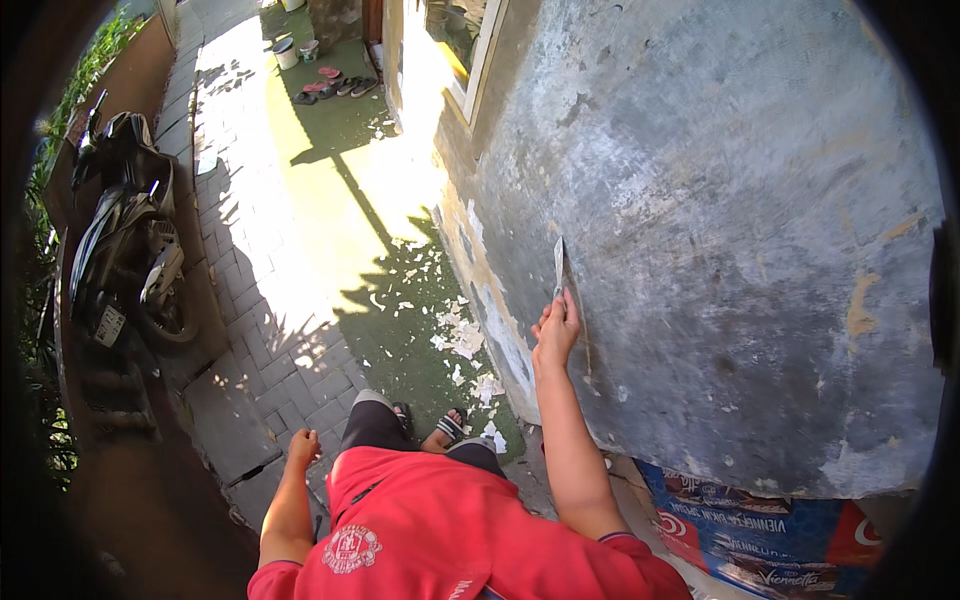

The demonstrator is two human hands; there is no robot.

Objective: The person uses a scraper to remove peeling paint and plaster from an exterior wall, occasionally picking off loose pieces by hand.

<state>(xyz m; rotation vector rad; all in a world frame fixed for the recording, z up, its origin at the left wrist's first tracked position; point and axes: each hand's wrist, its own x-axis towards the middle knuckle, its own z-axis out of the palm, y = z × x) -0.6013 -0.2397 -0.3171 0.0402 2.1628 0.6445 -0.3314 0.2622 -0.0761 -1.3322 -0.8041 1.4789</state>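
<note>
My right hand is raised and closed round the handle of a paint scraper. Its metal blade points up and lies against or very close to the grey, patchy wall; I cannot tell whether it touches. Bare tan patches and pale scuffs mark the wall's surface. Low at my left side hangs my left hand, its fingers curled in with nothing visible in them. White paint flakes lie scattered on the green ground at the wall's foot, near my sandalled feet.
A motorbike is parked on the left beside the paved path. Farther ahead are several sandals and a bucket. A window frame sits in the wall. A printed blue and red banner lies at the lower right.
</note>
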